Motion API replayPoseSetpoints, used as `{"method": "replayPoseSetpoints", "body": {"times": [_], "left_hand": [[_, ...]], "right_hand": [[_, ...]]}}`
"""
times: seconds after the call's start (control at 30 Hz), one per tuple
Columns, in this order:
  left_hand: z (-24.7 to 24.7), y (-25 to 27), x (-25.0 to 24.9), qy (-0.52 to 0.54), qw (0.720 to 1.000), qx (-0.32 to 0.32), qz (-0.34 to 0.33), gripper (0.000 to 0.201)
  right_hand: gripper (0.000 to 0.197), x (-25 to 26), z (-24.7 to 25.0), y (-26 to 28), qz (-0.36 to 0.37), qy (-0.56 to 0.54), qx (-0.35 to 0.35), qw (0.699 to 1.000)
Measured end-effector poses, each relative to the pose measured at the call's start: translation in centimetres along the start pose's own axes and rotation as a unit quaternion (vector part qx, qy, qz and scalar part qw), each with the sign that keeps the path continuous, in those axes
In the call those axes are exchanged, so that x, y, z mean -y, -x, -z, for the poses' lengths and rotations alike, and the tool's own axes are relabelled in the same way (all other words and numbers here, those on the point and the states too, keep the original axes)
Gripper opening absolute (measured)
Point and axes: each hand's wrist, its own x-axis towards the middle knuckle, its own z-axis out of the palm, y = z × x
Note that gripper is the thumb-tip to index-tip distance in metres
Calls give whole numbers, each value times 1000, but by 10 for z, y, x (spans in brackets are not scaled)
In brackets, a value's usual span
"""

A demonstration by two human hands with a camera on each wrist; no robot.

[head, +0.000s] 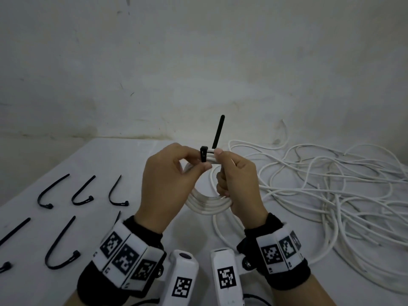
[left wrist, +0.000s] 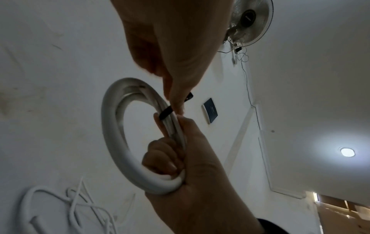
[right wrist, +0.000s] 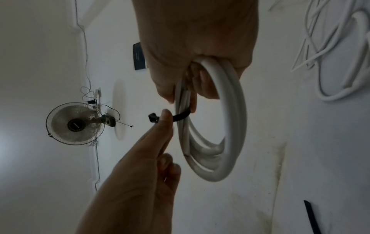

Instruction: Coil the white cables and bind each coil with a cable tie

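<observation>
I see a white cable coil (head: 208,203) of several round turns held upright above the table, with a black cable tie (head: 217,133) wrapped over its top and its free tail pointing up. The tie's head (head: 203,153) sits beside the strands, and it looks unthreaded, though I can't be sure. More loose white cable (head: 331,184) lies tangled to the right, and spare black ties (head: 82,192) lie bent at left.

Pale, scuffed wall (head: 198,62) rising straight behind white-covered table (head: 136,164). High on that wall, a caged fan (right wrist: 75,123) with thin cord trailing below, and a dark blue panel (left wrist: 210,110) beside it. Round ceiling lamp (left wrist: 347,152) glowing well away from the fan.
</observation>
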Motion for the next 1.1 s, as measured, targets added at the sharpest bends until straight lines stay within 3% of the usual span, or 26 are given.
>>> {"method": "replayPoseSetpoints", "body": {"times": [0.07, 0.13, 0.2, 0.33, 0.4, 0.53, 0.7, 0.87, 1.0, 1.1], "left_hand": [[0, -4, 6, -13, 1000, -10, -12, 28], [-3, -7, 12, 24, 999, 27, 27, 48], [-9, -8, 15, 68, 994, 67, 62, 54], [-22, -6, 18, 94, 995, 22, 3, 24], [-24, -10, 20, 105, 994, -7, -10, 21], [-26, -17, 19, 120, 993, -4, -15, 13], [-30, -15, 19, 158, 987, -5, 3, 22], [-32, -13, 22, 186, 982, 2, 44, 31], [-29, -11, 29, 203, 977, 18, 54, 20], [-25, -9, 27, 207, 977, 26, 45, 15]], "right_hand": [[50, 3, -1, 2, -1, -7, 8, 1000], [53, 5, -3, 3, -6, -22, 10, 1000], [53, 6, -5, 4, -12, -45, 9, 999], [38, 4, -5, 5, 3, -52, 16, 998], [28, 3, -5, 4, 19, -42, 23, 999], [34, 1, -1, 1, 46, 6, 28, 999], [18, 5, 10, -4, 84, 85, 66, 991], [21, 5, 13, -5, 97, 94, 69, 989], [20, 1, 10, -3, 100, 111, 77, 986], [19, 2, 9, -2, 58, 67, 102, 991]]}}
